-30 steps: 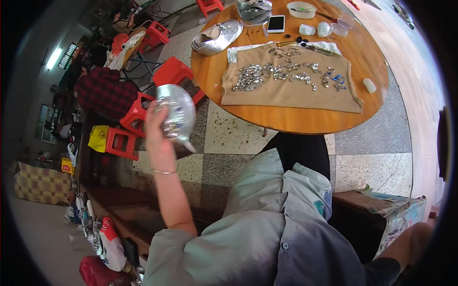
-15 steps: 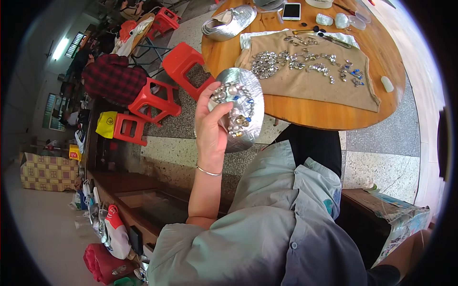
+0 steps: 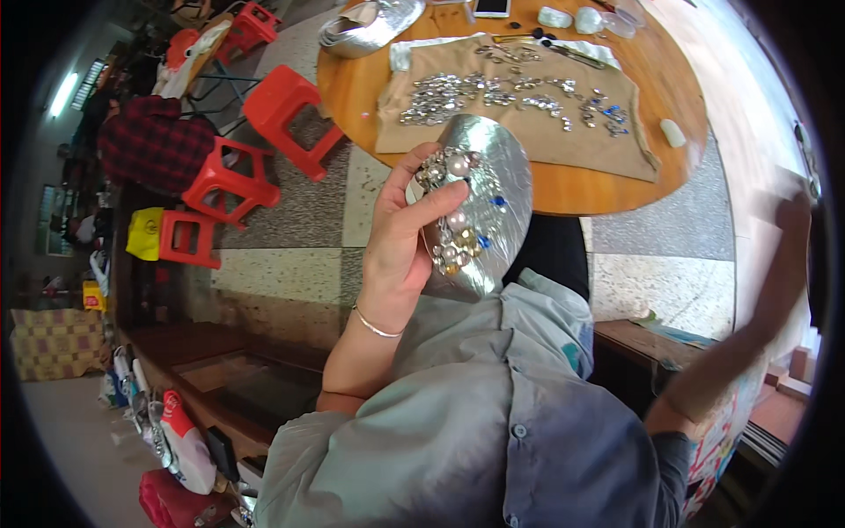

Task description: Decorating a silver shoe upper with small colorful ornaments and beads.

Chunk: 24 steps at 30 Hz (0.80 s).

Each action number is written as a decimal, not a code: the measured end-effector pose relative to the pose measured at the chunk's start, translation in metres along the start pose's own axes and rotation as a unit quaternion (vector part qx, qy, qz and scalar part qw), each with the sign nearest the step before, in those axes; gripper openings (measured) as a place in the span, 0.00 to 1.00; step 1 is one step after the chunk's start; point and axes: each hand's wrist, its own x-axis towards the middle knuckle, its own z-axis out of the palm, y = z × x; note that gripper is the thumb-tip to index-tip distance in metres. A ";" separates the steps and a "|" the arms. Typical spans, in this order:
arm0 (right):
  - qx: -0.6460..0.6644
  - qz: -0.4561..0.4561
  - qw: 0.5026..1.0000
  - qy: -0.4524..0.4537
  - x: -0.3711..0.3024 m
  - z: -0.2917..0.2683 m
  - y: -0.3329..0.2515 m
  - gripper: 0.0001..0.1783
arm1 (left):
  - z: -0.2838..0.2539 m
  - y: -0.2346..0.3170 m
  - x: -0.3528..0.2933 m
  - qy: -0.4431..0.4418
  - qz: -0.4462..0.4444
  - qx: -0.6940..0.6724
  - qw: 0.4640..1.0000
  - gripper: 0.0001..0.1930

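Observation:
My left hand (image 3: 400, 233) grips a silver foil-covered oval piece (image 3: 506, 167) by its left side, the thumb lying over its front. Round pearls, clear stones, gold-toned stones and a few blue gems (image 3: 498, 201) cluster on that face, mostly near the thumb. The fingers behind the piece are partly hidden. Out at the far right is my right hand (image 3: 792, 207), raised and smeared by motion, so its fingers cannot be made out. Beyond the piece, a tan cloth (image 3: 519, 158) on the round wooden table (image 3: 687, 106) carries loose clear gems (image 3: 436, 99) and some blue ones.
A second silver foil-covered form (image 3: 374, 26) stands at the table's far left, near a white phone (image 3: 491, 8). Tweezers (image 3: 576, 56) lie on the cloth. Red stools (image 3: 286, 119) stand left, beside a person in a checked shirt (image 3: 150, 136). A dark wooden cabinet (image 3: 220, 348) is at lower left.
My right arm has swung up and outward at the right. The foil piece, still in my left hand, has moved right and tilted to show more of its face. The whole view has shifted.

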 end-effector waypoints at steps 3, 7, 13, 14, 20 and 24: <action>0.468 0.293 0.833 -0.046 -0.026 0.114 -0.034 0.11 | 0.015 -0.010 -0.005 -0.033 -0.021 -0.005 0.999 0.24; 0.542 0.302 0.782 -0.059 -0.038 0.163 -0.065 0.11 | 0.023 -0.017 -0.005 -0.057 -0.039 -0.013 0.998 0.24; 0.573 0.244 0.782 -0.015 -0.041 0.163 -0.083 0.14 | 0.014 -0.022 -0.007 -0.061 -0.056 -0.003 0.997 0.24; 0.572 0.241 0.784 -0.013 -0.042 0.163 -0.085 0.14 | 0.013 -0.023 -0.006 -0.064 -0.057 -0.006 0.996 0.24; 0.566 0.233 0.790 0.017 -0.040 0.163 -0.089 0.13 | 0.011 -0.025 -0.008 -0.054 -0.068 -0.031 0.996 0.24; 0.581 0.256 0.772 -0.005 -0.045 0.162 -0.087 0.13 | 0.010 -0.028 -0.010 -0.064 -0.055 -0.019 0.996 0.23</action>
